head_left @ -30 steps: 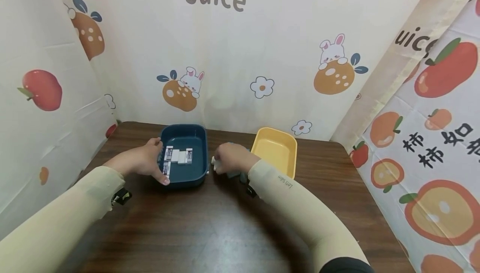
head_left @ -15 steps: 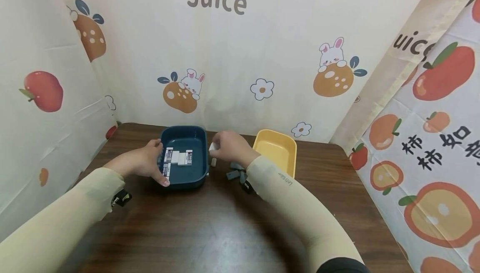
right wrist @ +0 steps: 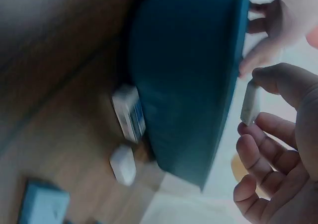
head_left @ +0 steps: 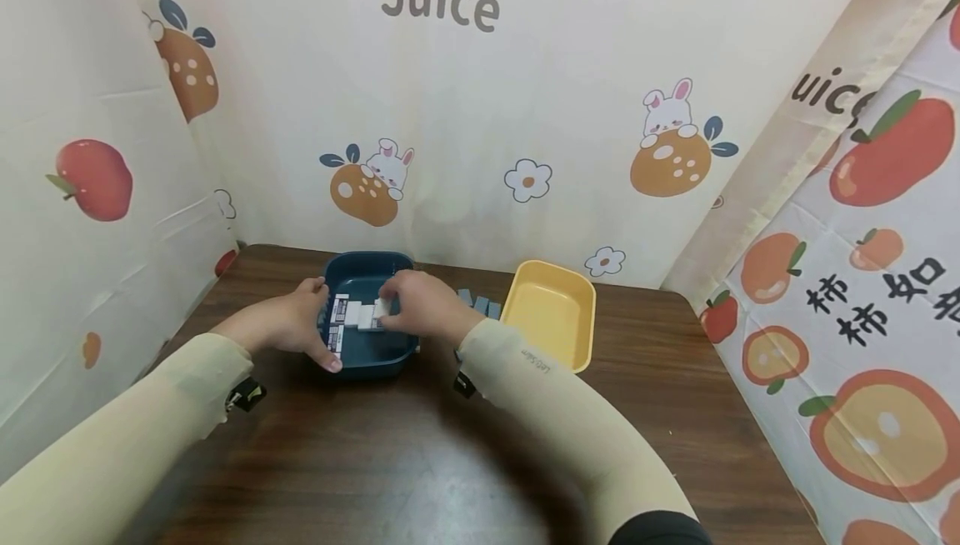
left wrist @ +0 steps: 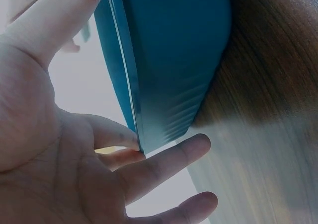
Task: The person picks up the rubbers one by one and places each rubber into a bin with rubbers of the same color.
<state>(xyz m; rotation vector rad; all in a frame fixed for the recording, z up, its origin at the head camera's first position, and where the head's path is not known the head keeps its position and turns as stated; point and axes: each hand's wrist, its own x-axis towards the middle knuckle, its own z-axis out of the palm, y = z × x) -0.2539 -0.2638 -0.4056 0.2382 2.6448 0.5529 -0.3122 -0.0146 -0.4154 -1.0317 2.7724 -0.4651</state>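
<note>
A dark blue tray stands on the table, with several white erasers in printed sleeves lying on its floor. My left hand rests along the tray's left rim, thumb at the near corner. In the left wrist view the tray wall is close to the outstretched fingers. My right hand is over the tray's right side. It pinches a small white eraser between thumb and fingertips, seen above the rim in the right wrist view.
A yellow tray stands to the right. Between the trays lie several grey-blue blocks. Beside the blue tray's outer wall, the right wrist view shows a sleeved eraser and a plain white piece on the table. Printed curtains hang behind.
My right hand picked up a white eraser beside the blue tray and moved left, over the tray. The grey-blue blocks came into fuller sight. My left hand stayed on the rim.
</note>
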